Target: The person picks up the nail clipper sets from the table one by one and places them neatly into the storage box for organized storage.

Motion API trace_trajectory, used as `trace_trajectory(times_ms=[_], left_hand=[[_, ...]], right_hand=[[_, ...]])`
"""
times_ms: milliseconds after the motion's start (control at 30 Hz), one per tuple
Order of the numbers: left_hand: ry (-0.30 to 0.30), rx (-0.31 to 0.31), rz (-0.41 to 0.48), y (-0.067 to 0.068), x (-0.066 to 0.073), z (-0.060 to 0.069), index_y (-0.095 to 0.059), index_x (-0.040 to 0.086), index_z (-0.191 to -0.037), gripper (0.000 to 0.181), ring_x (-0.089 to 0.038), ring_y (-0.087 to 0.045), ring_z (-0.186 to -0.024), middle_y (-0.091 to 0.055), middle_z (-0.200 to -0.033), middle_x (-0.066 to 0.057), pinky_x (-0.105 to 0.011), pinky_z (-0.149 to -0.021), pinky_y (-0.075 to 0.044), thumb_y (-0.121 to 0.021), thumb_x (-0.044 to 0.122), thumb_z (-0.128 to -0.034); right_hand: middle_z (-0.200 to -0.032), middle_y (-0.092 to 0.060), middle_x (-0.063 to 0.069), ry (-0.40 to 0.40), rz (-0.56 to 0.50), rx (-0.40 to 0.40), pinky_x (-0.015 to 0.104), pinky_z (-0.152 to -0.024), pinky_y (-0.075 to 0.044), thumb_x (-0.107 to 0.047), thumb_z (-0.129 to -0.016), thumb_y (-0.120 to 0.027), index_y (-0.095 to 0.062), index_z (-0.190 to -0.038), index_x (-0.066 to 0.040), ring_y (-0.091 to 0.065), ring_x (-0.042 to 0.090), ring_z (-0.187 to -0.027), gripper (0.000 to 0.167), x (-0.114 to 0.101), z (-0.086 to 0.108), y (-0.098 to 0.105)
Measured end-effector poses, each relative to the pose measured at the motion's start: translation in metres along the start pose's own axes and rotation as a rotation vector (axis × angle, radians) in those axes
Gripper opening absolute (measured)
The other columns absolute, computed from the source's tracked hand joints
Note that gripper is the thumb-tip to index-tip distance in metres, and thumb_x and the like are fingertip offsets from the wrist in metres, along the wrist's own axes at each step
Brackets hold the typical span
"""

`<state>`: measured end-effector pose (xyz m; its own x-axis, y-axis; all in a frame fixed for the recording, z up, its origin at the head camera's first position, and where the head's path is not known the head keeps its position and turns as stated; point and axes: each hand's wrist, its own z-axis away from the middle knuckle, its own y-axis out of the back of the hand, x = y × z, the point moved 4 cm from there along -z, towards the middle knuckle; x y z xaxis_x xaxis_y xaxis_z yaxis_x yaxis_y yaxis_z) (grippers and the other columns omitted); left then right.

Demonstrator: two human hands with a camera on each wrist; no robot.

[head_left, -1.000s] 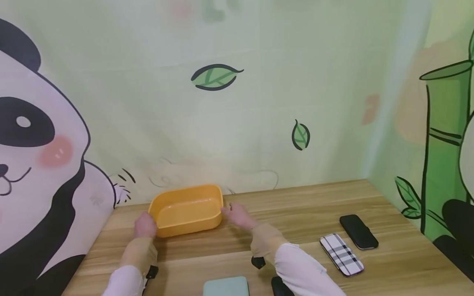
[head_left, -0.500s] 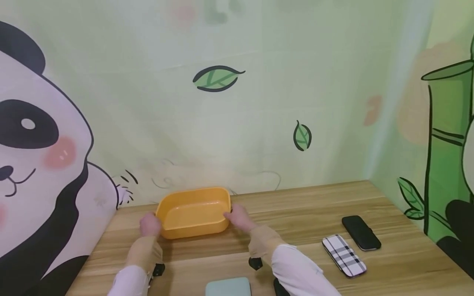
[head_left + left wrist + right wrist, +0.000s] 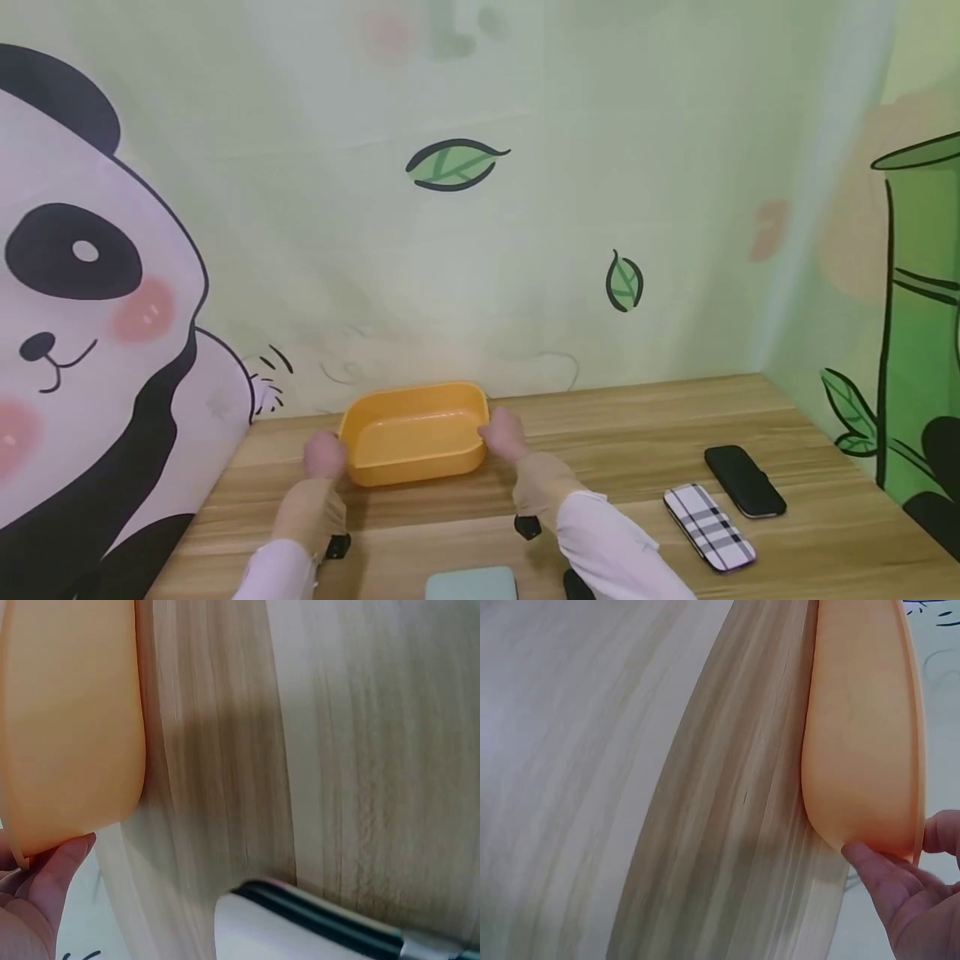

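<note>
We've got left hand [image 3: 325, 455] and right hand [image 3: 506, 435] pinching opposite ends of the yellow tub [image 3: 420, 470] between them; uneven pull could tilt it, loosening one grip.

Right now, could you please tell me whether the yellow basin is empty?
It looks empty: the head view shows only bare floor and walls inside the yellow basin, though its near wall may hide a little.

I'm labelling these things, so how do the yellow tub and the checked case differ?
The yellow tub is plain; the checked case, patterned. The tub is bigger and deeper than the slim case. The left hand and right hand hold the tub; neither touches the case. Both have rounded corners.
</note>
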<state>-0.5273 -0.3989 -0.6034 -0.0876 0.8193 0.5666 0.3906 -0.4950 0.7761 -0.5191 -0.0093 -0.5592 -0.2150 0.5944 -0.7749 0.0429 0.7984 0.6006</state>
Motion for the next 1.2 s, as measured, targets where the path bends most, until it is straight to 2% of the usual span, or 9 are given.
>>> trace_trajectory(times_ms=[33, 100, 200, 367, 633, 867, 1033, 1133, 1200], left_hand=[[-0.008, 0.03, -0.013, -0.008, -0.004, -0.006, -0.064, -0.003, -0.08, 0.018, -0.032, -0.055, -0.066, -0.06, -0.074, -0.017, -0.039, -0.052, -0.045, -0.049, 0.002, -0.0721], [-0.021, 0.008, 0.021, 0.008, 0.023, 0.011, -0.065, -0.002, -0.079, 0.017, -0.03, -0.055, -0.066, -0.059, -0.074, -0.016, -0.039, -0.054, -0.045, -0.049, 0.001, -0.0724], [-0.051, 0.061, 0.018, 0.053, 0.094, 0.058, -0.063, -0.005, -0.074, 0.018, -0.03, -0.054, -0.062, -0.058, -0.069, -0.016, -0.037, -0.054, -0.045, -0.047, -0.002, -0.0667], [-0.092, 0.077, -0.019, -0.003, 0.055, 0.026, -0.059, -0.002, -0.064, 0.011, -0.031, -0.05, -0.057, -0.054, -0.062, -0.015, -0.04, -0.05, -0.042, -0.048, 0.001, -0.0671], [-0.113, 0.074, 0.023, -0.027, 0.06, 0.019, -0.048, 0.009, -0.051, 0.015, -0.021, -0.04, -0.046, -0.045, -0.051, -0.004, -0.033, -0.04, -0.033, -0.052, 0.001, -0.062], [-0.045, -0.053, 0.084, 0.056, 0.161, 0.09, -0.053, 0.0, -0.058, 0.012, -0.028, -0.047, -0.056, -0.052, -0.06, -0.012, -0.039, -0.051, -0.041, -0.05, -0.003, -0.069], [-0.005, -0.092, 0.051, 0.088, 0.216, 0.123, -0.047, 0.0, -0.053, 0.016, -0.027, -0.045, -0.053, -0.049, -0.055, -0.01, -0.039, -0.048, -0.04, -0.049, -0.008, -0.0668], [-0.033, -0.086, 0.066, 0.08, 0.215, 0.12, -0.047, 0.001, -0.054, 0.016, -0.027, -0.045, -0.053, -0.049, -0.056, -0.011, -0.039, -0.047, -0.04, -0.049, -0.008, -0.0669], [-0.081, -0.044, 0.062, 0.053, 0.194, 0.103, -0.045, 0.004, -0.052, 0.015, -0.025, -0.041, -0.049, -0.046, -0.053, -0.009, -0.036, -0.043, -0.037, -0.048, -0.005, -0.0638]], right_hand=[[-0.059, -0.048, 0.003, 0.01, 0.001, 0.01, 0.027, -0.042, -0.042, -0.01, -0.076, -0.064, -0.053, -0.069, -0.002, -0.046, 0.014, -0.05, 0.015, -0.01, 0.008, 0.01], [-0.058, -0.049, 0.003, -0.003, 0.01, 0.006, 0.027, -0.042, -0.042, -0.01, -0.077, -0.063, -0.056, -0.068, -0.004, -0.047, 0.015, -0.048, 0.013, -0.02, 0.019, 0.026], [-0.057, -0.05, 0.004, 0.004, -0.006, 0.01, 0.026, -0.041, -0.042, -0.003, -0.073, -0.063, -0.058, -0.067, -0.002, -0.048, 0.015, -0.047, 0.008, -0.031, 0.031, 0.044], [-0.058, -0.053, 0.001, -0.01, -0.063, -0.036, 0.027, -0.038, -0.044, -0.009, -0.069, -0.068, -0.059, -0.072, -0.005, -0.051, 0.013, -0.045, 0.01, 0.067, -0.031, -0.002], [-0.056, -0.053, 0.009, 0.009, -0.06, -0.122, 0.031, -0.04, -0.047, -0.005, -0.073, -0.058, -0.059, -0.068, 0.001, -0.054, 0.019, -0.046, 0.008, 0.058, -0.014, 0.031], [-0.051, -0.05, 0.005, 0.024, 0.011, -0.07, 0.025, -0.037, -0.044, -0.007, -0.07, -0.056, -0.053, -0.057, -0.004, -0.051, 0.014, -0.04, 0.013, 0.08, -0.022, 0.039], [-0.051, -0.048, 0.006, 0.079, 0.146, 0.048, 0.025, -0.036, -0.04, -0.005, -0.068, -0.054, -0.049, -0.055, -0.004, -0.048, 0.016, -0.04, 0.014, 0.085, -0.018, 0.053], [-0.053, -0.051, 0.008, 0.027, 0.13, 0.034, 0.026, -0.037, -0.044, -0.005, -0.069, -0.055, -0.051, -0.058, -0.003, -0.052, 0.018, -0.041, 0.012, 0.081, -0.01, 0.063], [-0.053, -0.051, 0.01, 0.005, 0.081, 0.0, 0.026, -0.035, -0.044, -0.003, -0.07, -0.054, -0.052, -0.06, 0.001, -0.053, 0.017, -0.04, 0.011, 0.076, -0.005, 0.071]])
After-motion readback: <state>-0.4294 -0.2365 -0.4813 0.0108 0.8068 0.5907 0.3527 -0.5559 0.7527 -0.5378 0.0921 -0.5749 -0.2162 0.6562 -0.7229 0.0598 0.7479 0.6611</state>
